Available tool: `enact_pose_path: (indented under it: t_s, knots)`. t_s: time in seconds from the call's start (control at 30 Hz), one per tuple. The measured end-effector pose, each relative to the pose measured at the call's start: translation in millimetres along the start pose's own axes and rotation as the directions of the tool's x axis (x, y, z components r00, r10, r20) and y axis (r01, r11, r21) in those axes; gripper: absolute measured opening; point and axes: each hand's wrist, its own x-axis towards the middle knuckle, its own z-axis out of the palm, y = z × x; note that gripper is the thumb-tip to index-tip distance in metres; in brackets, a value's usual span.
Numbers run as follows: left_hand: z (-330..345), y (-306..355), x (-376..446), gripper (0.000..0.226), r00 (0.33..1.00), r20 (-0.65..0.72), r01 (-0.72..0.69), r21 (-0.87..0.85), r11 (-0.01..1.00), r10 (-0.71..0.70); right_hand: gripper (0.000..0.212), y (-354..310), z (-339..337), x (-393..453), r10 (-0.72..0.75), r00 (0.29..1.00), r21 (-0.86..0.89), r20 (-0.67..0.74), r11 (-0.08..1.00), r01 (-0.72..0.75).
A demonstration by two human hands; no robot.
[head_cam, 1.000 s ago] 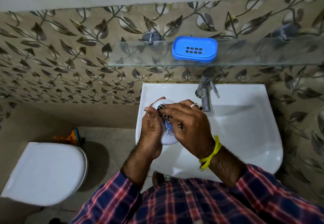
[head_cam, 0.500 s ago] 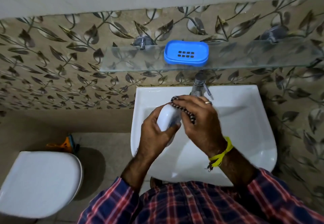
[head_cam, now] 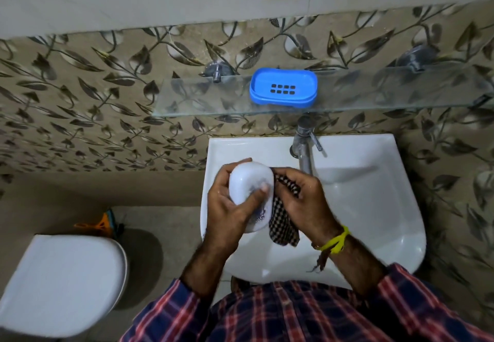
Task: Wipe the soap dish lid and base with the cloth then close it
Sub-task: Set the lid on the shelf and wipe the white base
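White lid (head_cam: 250,190) gripped by left hand (head_cam: 227,208) | right hand (head_cam: 307,202) clutches cloth (head_cam: 283,224) | blue base (head_cam: 283,90) on shelf (head_cam: 203,98)

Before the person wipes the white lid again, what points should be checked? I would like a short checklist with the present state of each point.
1. Left hand holds the white lid firmly: ok.
2. Right hand has the checked cloth in its grip: ok.
3. Cloth touches the lid: ok, along the lid's right edge.
4. Work stays above the sink: ok.
5. Blue base rests flat on the glass shelf: ok.
6. Lid already clean and dry: cannot tell.
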Motion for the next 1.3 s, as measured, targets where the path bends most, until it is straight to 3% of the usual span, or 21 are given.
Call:
enact_pose_path:
  t_s: [0.13,0.4,0.6,0.7,0.77,0.83,0.93,1.03,1.1,1.3]
  knots:
    - [9,-5,2,0.043,0.993,-0.119,-0.010,-0.170,0.985,-0.011,0.020,4,10,-10,0.237,0.971,0.169,0.015,0.957,-0.236]
    - [16,-1,24,0.045,0.952,-0.289,-0.010,-0.341,0.940,-0.095,0.015,3,11,-11,0.361,0.930,0.278,0.073,0.888,-0.367]
    - [25,-8,31,0.046,0.936,-0.325,0.006,-0.379,0.925,-0.139,0.018,0,11,-9,0.595,0.776,0.628,0.208,0.527,-0.572]
    - [26,-11,29,0.050,0.960,-0.255,0.020,-0.354,0.935,-0.117,0.022,-1,2,-4,0.636,0.747,0.676,0.192,0.466,-0.571]
    - [22,-10,27,0.054,0.971,-0.185,0.067,-0.389,0.919,-0.150,0.021,0,-5,-1,0.648,0.753,0.682,0.110,0.502,-0.532]
    - [13,-8,22,0.052,0.974,-0.106,0.154,-0.340,0.928,-0.200,0.021,0,-13,1,0.607,0.795,0.646,0.007,0.604,-0.466]
    - [-1,-2,10,0.054,0.944,0.113,0.323,-0.110,0.940,-0.311,0.018,-5,-24,7,0.431,0.897,0.488,-0.103,0.807,-0.332]
    - [-10,7,8,0.058,0.908,0.198,0.377,-0.002,0.926,-0.369,0.026,-12,-30,14,0.214,0.972,0.247,-0.094,0.951,-0.186]
    - [-9,13,8,0.056,0.914,0.216,0.354,-0.007,0.935,-0.344,0.029,-14,-31,16,0.148,0.985,0.181,-0.088,0.975,-0.130]
    - [-4,16,6,0.034,0.909,0.242,0.397,-0.260,0.880,-0.338,0.026,-11,-34,21,0.137,0.988,0.253,-0.074,0.961,-0.114]
